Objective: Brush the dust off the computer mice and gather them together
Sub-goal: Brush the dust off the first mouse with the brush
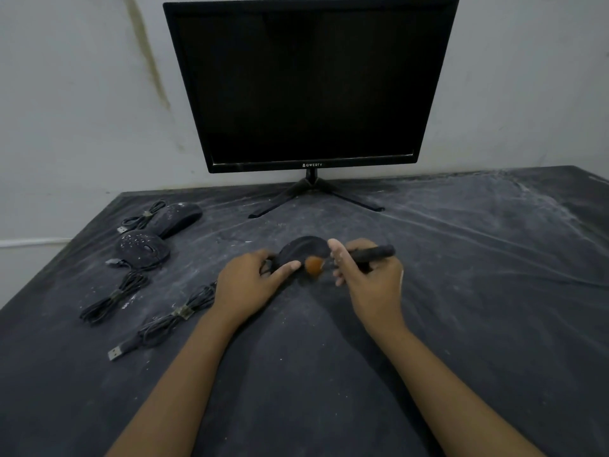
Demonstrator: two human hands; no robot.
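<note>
One mouse (304, 250), gripped by the left hand (250, 285), is being swept with a brush (372, 253) clenched in the right hand (372, 275), two seemingly dusty mice (143, 249) being left undone.

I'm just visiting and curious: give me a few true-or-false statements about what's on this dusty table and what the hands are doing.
1. The right hand holds a brush. True.
2. The monitor is lit. False: its screen is dark.
3. The left hand grips the centre mouse. True.
4. The other mice lie right of the hands. False: the far mouse and near mouse lie to the left.
</note>
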